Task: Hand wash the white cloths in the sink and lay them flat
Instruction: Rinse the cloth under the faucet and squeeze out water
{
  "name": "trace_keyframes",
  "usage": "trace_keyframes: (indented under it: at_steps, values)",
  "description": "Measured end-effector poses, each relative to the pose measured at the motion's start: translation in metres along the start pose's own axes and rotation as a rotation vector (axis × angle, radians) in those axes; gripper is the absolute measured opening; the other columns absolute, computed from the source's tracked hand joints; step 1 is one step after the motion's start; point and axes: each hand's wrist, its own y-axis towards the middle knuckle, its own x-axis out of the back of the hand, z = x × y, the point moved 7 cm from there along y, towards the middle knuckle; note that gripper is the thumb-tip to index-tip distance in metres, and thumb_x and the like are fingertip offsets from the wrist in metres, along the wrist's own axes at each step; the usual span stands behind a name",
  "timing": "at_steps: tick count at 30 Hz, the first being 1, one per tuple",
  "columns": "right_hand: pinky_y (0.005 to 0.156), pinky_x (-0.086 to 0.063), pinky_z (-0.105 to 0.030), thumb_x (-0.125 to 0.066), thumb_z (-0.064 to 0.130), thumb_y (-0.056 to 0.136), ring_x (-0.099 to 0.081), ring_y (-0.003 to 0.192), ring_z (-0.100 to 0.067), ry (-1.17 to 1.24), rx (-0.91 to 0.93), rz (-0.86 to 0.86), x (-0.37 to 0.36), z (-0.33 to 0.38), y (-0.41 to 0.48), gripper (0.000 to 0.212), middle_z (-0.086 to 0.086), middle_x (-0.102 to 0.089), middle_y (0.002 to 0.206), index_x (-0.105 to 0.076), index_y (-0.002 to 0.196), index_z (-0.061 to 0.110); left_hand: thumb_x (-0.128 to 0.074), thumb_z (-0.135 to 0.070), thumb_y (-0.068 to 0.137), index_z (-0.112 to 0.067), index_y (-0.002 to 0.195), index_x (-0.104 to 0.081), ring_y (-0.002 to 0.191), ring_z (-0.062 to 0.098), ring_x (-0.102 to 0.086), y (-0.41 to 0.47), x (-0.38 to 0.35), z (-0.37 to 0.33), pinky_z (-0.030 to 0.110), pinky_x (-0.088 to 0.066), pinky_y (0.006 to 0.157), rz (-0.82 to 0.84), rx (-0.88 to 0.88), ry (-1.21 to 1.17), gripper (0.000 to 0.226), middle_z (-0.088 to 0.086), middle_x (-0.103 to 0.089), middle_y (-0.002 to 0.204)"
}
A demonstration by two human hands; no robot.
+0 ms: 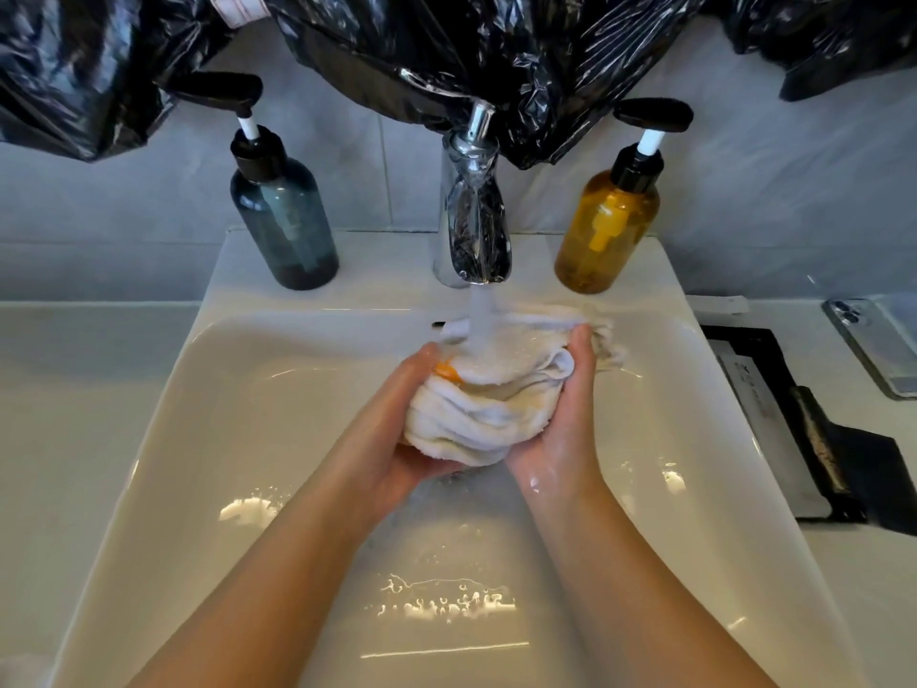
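Head view, centre of frame: your left grip [402, 434] and right grip [563, 419] both clasp the bunched white cloths [476, 414] under the running tap [474, 216], above the sink [208, 414]. You seem mid-wash; wringing and laying flat on the bench [74, 389] remain.

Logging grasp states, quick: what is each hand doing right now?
Left hand: holds the bunched white cloth, fingers wrapped under it.
Right hand: grips the same white cloth from the other side.
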Motion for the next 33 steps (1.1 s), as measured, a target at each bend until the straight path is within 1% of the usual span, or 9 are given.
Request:
trace_keyframes:
  at_steps: [5, 8, 12, 20, 22, 24, 27, 31, 33]
  values:
    - [0.113, -0.043, -0.048, -0.076, 0.054, 0.075, -0.057, 0.130, -0.034, 0.051, 0.006, 0.076, -0.007, -0.005, 0.001, 0.085, -0.021, -0.060, 0.139, -0.054, 0.143, 0.007, -0.045, -0.037, 0.101, -0.005, 0.128, -0.062, 0.112, 0.034, -0.066, 0.003, 0.019, -0.006, 0.048, -0.051, 0.095, -0.158, -0.135, -0.072, 0.045, 0.020, -0.069, 0.118]
    - [0.117, -0.036, -0.052, -0.062, 0.046, 0.087, -0.054, 0.132, -0.035, 0.062, 0.019, 0.108, -0.010, -0.009, 0.000, 0.060, -0.020, -0.059, 0.140, -0.060, 0.134, 0.008, -0.051, -0.037, 0.098, -0.007, 0.131, -0.059, 0.112, 0.033, -0.066, 0.004, 0.031, -0.010, 0.043, -0.055, 0.085, -0.242, -0.166, -0.079, 0.046, 0.020, -0.067, 0.122]
    - [0.111, -0.044, -0.047, -0.057, 0.044, 0.089, -0.056, 0.131, -0.032, 0.076, 0.008, 0.076, -0.009, -0.007, 0.000, 0.062, -0.019, -0.059, 0.139, -0.056, 0.140, 0.008, -0.052, -0.034, 0.097, -0.004, 0.133, -0.057, 0.101, 0.030, -0.068, 0.002, 0.026, -0.010, 0.033, -0.057, 0.066, -0.213, -0.138, -0.126, 0.047, 0.020, -0.068, 0.117]
    - [0.115, -0.039, -0.050, -0.061, 0.046, 0.087, -0.055, 0.133, -0.034, 0.076, 0.009, 0.048, -0.005, -0.009, 0.001, 0.073, -0.021, -0.055, 0.143, -0.049, 0.147, 0.006, -0.053, -0.033, 0.097, -0.002, 0.130, -0.059, 0.100, 0.030, -0.069, 0.005, 0.025, -0.009, 0.034, -0.058, 0.072, -0.168, -0.144, -0.143, 0.047, 0.020, -0.069, 0.114]
    - [0.116, -0.038, -0.051, -0.064, 0.046, 0.084, -0.055, 0.133, -0.034, 0.084, 0.017, 0.052, -0.004, -0.009, 0.002, 0.074, -0.020, -0.057, 0.143, -0.051, 0.146, 0.007, -0.053, -0.034, 0.097, -0.002, 0.132, -0.058, 0.105, 0.031, -0.069, 0.005, 0.024, -0.008, 0.037, -0.057, 0.077, -0.172, -0.156, -0.149, 0.048, 0.021, -0.068, 0.119]
    - [0.117, -0.035, -0.054, -0.066, 0.047, 0.084, -0.055, 0.133, -0.034, 0.108, 0.036, 0.036, 0.000, -0.008, 0.003, 0.071, -0.019, -0.058, 0.141, -0.055, 0.143, 0.008, -0.055, -0.036, 0.097, 0.000, 0.136, -0.052, 0.110, 0.032, -0.067, 0.005, 0.022, -0.005, 0.035, -0.058, 0.076, -0.187, -0.172, -0.180, 0.053, 0.024, -0.063, 0.126]
    - [0.118, -0.033, -0.055, -0.056, 0.049, 0.093, -0.055, 0.132, -0.035, 0.139, 0.048, 0.035, 0.004, -0.005, 0.006, 0.064, -0.019, -0.059, 0.140, -0.054, 0.143, 0.009, -0.056, -0.043, 0.096, 0.001, 0.140, -0.045, 0.110, 0.035, -0.063, 0.005, 0.013, -0.002, 0.036, -0.054, 0.074, -0.162, -0.197, -0.205, 0.063, 0.031, -0.056, 0.131]
    - [0.117, -0.035, -0.056, -0.048, 0.050, 0.100, -0.055, 0.133, -0.035, 0.144, 0.056, 0.050, 0.004, -0.003, 0.005, 0.063, -0.020, -0.056, 0.143, -0.050, 0.147, 0.009, -0.058, -0.047, 0.091, -0.009, 0.140, -0.050, 0.109, 0.029, -0.068, 0.010, 0.010, 0.008, 0.037, -0.058, 0.078, -0.126, -0.138, -0.266, 0.063, 0.016, -0.065, 0.128]
    - [0.118, -0.033, -0.056, -0.047, 0.049, 0.101, -0.053, 0.134, -0.036, 0.145, 0.061, 0.065, 0.001, -0.004, 0.004, 0.061, -0.023, -0.054, 0.144, -0.052, 0.144, 0.006, -0.054, -0.048, 0.092, -0.009, 0.129, -0.062, 0.101, 0.024, -0.070, 0.010, 0.007, 0.010, 0.032, -0.058, 0.075, -0.055, -0.088, -0.270, 0.054, 0.013, -0.070, 0.119]
